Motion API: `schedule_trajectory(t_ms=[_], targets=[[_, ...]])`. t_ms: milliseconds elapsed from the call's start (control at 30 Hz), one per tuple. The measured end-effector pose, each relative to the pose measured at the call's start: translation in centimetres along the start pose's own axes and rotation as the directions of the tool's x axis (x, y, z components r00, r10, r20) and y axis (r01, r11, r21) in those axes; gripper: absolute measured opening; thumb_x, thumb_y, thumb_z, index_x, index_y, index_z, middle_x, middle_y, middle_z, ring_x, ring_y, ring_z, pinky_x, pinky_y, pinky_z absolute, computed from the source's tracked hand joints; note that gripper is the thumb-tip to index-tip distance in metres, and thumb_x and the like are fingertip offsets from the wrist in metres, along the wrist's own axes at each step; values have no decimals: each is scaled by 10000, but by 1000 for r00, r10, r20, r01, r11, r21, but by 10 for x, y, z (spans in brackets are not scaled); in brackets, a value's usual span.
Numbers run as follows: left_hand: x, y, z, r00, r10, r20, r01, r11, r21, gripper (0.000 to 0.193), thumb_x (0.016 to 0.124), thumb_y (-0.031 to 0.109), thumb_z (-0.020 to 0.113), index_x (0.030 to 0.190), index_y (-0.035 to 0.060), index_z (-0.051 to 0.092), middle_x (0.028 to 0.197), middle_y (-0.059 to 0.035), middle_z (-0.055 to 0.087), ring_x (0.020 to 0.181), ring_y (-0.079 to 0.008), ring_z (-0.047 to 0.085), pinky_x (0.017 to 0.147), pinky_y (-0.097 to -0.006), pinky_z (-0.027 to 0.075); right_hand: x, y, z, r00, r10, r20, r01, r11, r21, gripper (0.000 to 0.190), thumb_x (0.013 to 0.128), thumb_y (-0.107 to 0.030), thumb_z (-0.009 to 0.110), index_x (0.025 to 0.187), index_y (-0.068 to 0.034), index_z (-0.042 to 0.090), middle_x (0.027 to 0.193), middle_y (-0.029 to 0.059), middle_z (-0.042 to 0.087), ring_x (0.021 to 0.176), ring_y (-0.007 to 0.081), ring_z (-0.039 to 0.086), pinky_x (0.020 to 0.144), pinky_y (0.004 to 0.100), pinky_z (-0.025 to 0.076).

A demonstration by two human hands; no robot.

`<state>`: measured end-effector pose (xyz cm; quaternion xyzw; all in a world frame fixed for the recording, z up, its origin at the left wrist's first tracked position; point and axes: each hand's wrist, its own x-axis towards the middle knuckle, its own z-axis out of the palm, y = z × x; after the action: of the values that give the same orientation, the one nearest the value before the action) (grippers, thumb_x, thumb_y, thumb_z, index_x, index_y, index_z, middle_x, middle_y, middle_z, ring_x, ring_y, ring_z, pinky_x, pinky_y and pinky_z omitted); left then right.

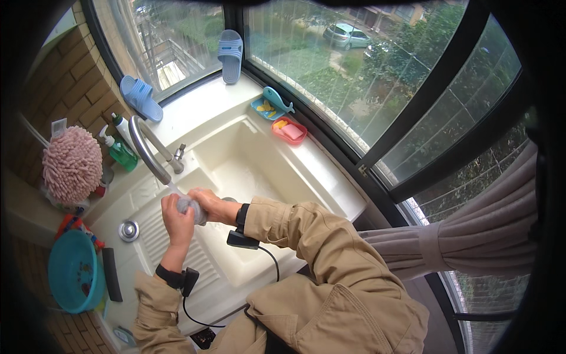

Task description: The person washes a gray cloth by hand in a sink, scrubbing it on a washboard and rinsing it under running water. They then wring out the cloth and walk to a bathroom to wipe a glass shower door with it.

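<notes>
Both of my hands grip a wet grey cloth (193,210) between them, over the edge of the sink's ridged washboard. My left hand (178,221) closes on its left side, and my right hand (210,204) holds it from the upper right. Just above the hands, water runs from the curved metal faucet (152,155) onto them. Below and to the right lies the cream sink basin (247,172). The cloth's full shape is hidden by my fingers.
A metal drain stopper (128,230) sits left of the washboard (166,248). A turquoise basin (73,270), green pump bottle (122,155) and pink chenille hand towel (73,166) are at the left. Soap dishes (289,131) and blue slippers (231,57) stand along the window ledge.
</notes>
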<state>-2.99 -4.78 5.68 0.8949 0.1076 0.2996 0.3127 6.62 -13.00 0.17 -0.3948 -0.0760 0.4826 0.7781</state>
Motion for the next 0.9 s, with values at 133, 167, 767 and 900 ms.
schedule_trajectory(t_ms=[133, 167, 767, 900], targets=[[5, -1, -4, 994, 73, -80, -77, 996, -48, 363, 648, -49, 608, 999, 3, 531, 987, -146, 500, 950, -335, 519, 868, -386, 427, -16, -7, -13, 970, 165, 179, -182, 980, 82, 428, 828, -372, 613, 1136, -88, 527, 1202, 168, 473, 1043, 335, 521, 807, 584, 479], [5, -3, -4, 995, 19, -98, -28, 996, -88, 373, 656, -50, 614, 1014, 7, 526, 1019, -141, 501, 977, -324, 519, 879, -382, 424, -20, -8, -15, 930, 299, 214, -335, 929, 159, 462, 827, -401, 621, 1163, -102, 517, 1244, 169, 445, 1080, 346, 500, 830, 606, 463], [7, -25, 7, 590, -308, 746, 705, -255, -662, 662, 914, 579, 376, 1361, 90, 357, 1314, -115, 467, 1211, -296, 463, 997, -493, 389, -38, -53, 28, 855, -507, 111, 508, 774, -379, 339, 695, -56, 723, 1018, -67, 621, 932, 23, 594, 857, 104, 550, 797, 262, 470], [7, -24, 11, 615, -421, 667, 627, -252, -737, 647, 903, 574, 413, 1330, 88, 395, 1299, -105, 481, 1195, -274, 477, 991, -449, 408, -40, -47, 32, 879, -477, -15, 460, 855, -242, 227, 729, -94, 740, 908, -50, 607, 884, 26, 594, 805, 112, 559, 739, 267, 482]])
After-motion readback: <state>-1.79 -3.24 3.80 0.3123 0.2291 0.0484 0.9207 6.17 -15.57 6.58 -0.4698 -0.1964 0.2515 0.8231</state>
